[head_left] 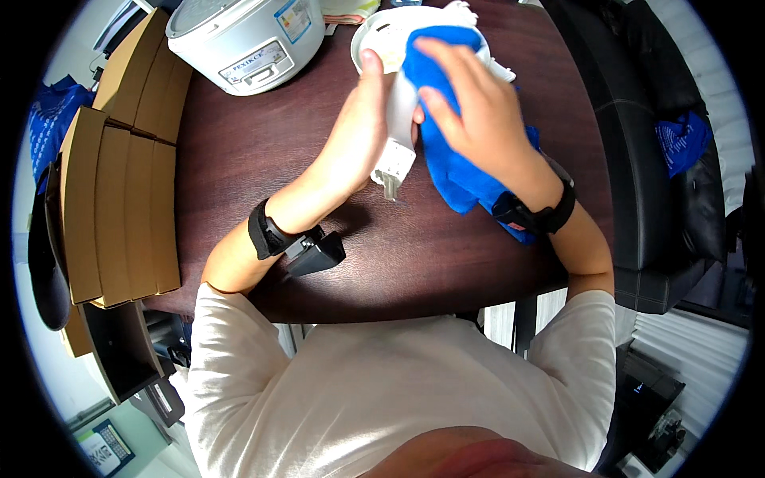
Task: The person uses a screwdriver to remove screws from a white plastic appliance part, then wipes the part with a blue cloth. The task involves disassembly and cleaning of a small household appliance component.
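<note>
My left hand (358, 131) is closed round a long white device (400, 119) with metal prongs at its near end. Against its right side my right hand (486, 111) presses a blue cloth (450, 163), fingers bent over it. Part of the cloth hangs down to the tabletop beneath my right wrist. Beyond the hands is a round white piece with a raised rim (358, 44); the cloth covers part of it, and I cannot tell if it joins the device. Each wrist wears a black strap.
A white rice cooker (251, 48) stands at the far left of the dark wooden table (239, 159). Brown cardboard boxes (127, 207) are stacked along the left edge. A folded striped cloth (348, 9) lies at the back. Right of the table is a black sofa (637, 159).
</note>
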